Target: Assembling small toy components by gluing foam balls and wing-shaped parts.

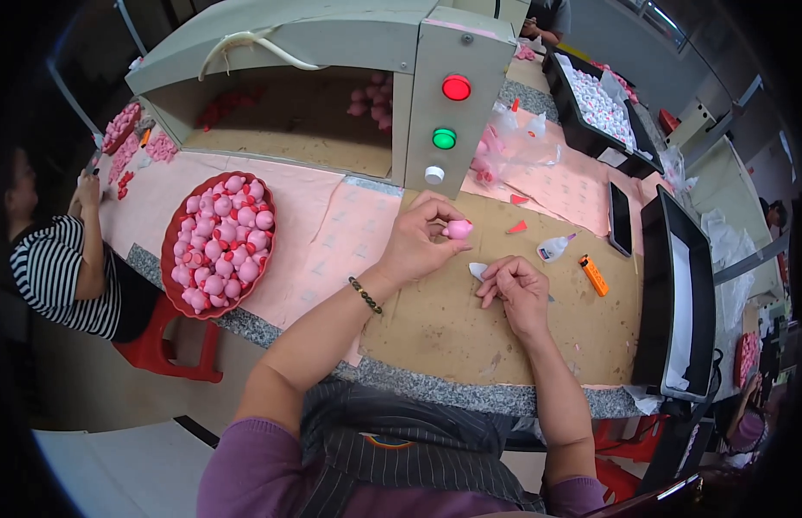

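My left hand (425, 237) pinches a small round pink figure (458, 230) with a bit of red on it, between thumb and fingertips above a brown cardboard sheet (444, 337). To its right, my right hand (520, 289) is closed with the fingers curled in over the cardboard. A small white piece (478, 270) pokes out by its fingertips; its kind is not clear. Beyond that hand a small white bottle with a purple tip (552, 249) lies on its side, near an orange lighter (594, 276). Small red pieces (516, 227) lie farther back.
A red scalloped bowl (169, 250) full of pink figures stands at left. Behind the cardboard is a grey machine (425, 104) with an open tunnel. A phone (620, 218) and a black tray (653, 293) are at right. Another person (73, 268) sits far left.
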Motion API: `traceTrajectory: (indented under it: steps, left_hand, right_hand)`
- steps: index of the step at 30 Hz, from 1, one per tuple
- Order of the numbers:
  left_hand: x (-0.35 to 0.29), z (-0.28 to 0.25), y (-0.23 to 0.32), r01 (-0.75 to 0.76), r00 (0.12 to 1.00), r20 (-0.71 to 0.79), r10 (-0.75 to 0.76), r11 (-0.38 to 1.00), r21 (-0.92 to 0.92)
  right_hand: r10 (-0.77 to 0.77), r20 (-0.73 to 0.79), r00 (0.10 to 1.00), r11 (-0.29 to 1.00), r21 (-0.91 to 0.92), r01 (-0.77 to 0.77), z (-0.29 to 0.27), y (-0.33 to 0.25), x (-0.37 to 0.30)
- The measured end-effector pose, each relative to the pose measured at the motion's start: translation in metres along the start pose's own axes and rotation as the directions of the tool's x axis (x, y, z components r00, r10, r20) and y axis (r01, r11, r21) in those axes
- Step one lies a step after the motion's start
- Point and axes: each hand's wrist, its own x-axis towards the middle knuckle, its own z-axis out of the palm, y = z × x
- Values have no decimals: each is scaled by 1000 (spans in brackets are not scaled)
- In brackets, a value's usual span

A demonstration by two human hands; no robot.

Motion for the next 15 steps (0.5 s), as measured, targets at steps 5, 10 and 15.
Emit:
traceTrajectory:
  steps: [5,10,15]
  left_hand:
    - [1,0,-3,48,999,26,-45,989,-139]
    - [1,-1,-4,111,994,40,-105,973,-202]
    - [2,-2,-5,139,990,42,-132,962,-236]
  right_hand:
    - [31,97,995,1000,-8,-30,-3,-6,-2]
    - [154,111,982,983,-120,-141,-1,-11,-4]
    - [12,93,996,995,-102,-2,3,-7,-2]
